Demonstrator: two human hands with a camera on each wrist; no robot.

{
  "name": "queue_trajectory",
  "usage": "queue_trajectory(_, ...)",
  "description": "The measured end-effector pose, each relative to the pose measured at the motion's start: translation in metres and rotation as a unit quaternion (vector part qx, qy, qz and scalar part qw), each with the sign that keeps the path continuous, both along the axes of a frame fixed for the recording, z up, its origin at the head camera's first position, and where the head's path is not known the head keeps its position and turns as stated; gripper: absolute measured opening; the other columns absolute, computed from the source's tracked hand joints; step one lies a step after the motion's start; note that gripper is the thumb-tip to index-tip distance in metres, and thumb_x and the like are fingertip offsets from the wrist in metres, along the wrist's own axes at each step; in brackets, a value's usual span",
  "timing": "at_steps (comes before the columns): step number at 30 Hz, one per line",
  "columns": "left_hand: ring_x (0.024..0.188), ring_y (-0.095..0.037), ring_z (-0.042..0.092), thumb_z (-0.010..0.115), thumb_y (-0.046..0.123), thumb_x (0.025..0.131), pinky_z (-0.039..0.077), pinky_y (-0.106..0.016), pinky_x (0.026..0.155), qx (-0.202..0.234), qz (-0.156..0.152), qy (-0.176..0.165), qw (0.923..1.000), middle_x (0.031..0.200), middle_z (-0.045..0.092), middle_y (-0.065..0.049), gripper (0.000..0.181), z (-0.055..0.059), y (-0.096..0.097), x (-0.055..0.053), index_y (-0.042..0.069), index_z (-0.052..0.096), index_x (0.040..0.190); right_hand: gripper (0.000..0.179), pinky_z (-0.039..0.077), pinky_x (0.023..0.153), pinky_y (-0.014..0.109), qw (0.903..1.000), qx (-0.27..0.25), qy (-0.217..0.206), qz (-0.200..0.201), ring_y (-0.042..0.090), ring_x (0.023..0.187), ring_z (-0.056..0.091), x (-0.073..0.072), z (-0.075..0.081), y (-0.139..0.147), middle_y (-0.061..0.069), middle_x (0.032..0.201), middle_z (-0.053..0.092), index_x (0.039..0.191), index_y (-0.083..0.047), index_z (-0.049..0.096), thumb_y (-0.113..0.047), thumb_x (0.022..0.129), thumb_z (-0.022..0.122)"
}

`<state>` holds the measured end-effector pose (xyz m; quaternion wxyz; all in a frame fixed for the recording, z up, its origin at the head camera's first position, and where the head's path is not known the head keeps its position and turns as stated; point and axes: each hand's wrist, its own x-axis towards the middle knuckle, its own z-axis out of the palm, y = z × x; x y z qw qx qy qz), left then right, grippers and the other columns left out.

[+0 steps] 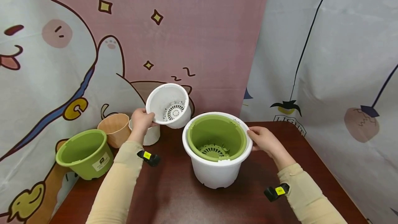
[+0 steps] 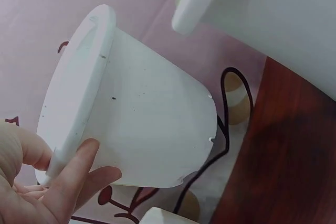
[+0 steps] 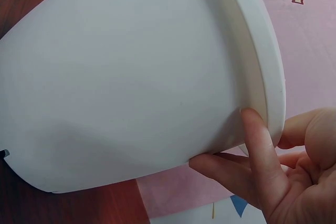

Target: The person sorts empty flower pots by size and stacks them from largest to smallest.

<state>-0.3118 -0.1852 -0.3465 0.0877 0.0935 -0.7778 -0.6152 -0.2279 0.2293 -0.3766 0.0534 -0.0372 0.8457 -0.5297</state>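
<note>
A small white flowerpot (image 1: 169, 103) with a slotted bottom is pinched at its rim by my left hand (image 1: 142, 122). It is tilted so its inside faces me, held above the table, just left of a large white flowerpot (image 1: 214, 174). In the left wrist view, thumb and fingers lie on either side of the small pot's rim (image 2: 102, 51). Nested inside the large pot is a green flowerpot (image 1: 217, 134) with drainage slots. My right hand (image 1: 264, 139) grips the large pot's rim (image 3: 262, 51) on its right side, thumb on one side and fingers underneath.
On the left of the brown table (image 1: 174, 196) stand another green flowerpot (image 1: 90, 155) with a label, an orange-tan pot (image 1: 115, 130), and a white pot (image 1: 152, 135) partly behind my left hand. A printed cloth (image 1: 199, 37) hangs behind the table.
</note>
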Motion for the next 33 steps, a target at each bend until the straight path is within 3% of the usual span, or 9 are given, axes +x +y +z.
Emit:
queue_trajectory(9, 0.054, -0.008, 0.063, 0.049, 0.002, 0.087, 0.058, -0.026, 0.058, -0.023, 0.011, 0.013, 0.9996, 0.112, 0.061, -0.032, 0.045, 0.013, 0.0, 0.004, -0.017, 0.05, 0.128, 0.041, 0.059, 0.066, 0.032, 1.0, -0.005, -0.004, -0.003, 0.016, 0.077, 0.064, -0.001, 0.001, 0.0, 0.022, 0.106, 0.059, 0.134, 0.014, 0.048, -0.015, 0.105, 0.046)
queue_trajectory(16, 0.055, -0.007, 0.063, 0.049, 0.0, 0.088, 0.058, -0.025, 0.059, 0.01, -0.003, 0.027, 0.9996, 0.12, 0.06, -0.035, 0.047, 0.025, 0.003, 0.011, -0.016, 0.046, 0.132, 0.042, 0.059, 0.066, 0.031, 1.0, -0.006, -0.006, -0.002, 0.016, 0.077, 0.064, 0.0, 0.002, -0.001, 0.022, 0.106, 0.06, 0.134, 0.014, 0.048, -0.016, 0.105, 0.047)
queue_trajectory(23, 0.061, -0.01, 0.065, 0.048, -0.001, 0.089, 0.058, -0.026, 0.06, 0.016, -0.014, 0.031, 0.9993, 0.122, 0.059, -0.033, 0.049, 0.038, 0.007, 0.016, -0.015, 0.043, 0.136, 0.041, 0.059, 0.067, 0.032, 0.9999, -0.01, -0.007, -0.002, 0.016, 0.079, 0.064, 0.0, 0.002, 0.0, 0.024, 0.109, 0.059, 0.134, 0.015, 0.047, -0.014, 0.105, 0.046)
queue_trajectory(33, 0.062, -0.013, 0.067, 0.046, -0.005, 0.087, 0.058, -0.027, 0.06, 0.049, -0.029, 0.057, 0.9968, 0.118, 0.058, -0.037, 0.046, 0.049, 0.01, 0.021, -0.018, 0.044, 0.131, 0.042, 0.059, 0.067, 0.032, 0.9999, -0.006, -0.01, -0.004, 0.016, 0.079, 0.064, 0.0, 0.001, -0.001, 0.024, 0.109, 0.059, 0.135, 0.015, 0.046, -0.015, 0.105, 0.046)
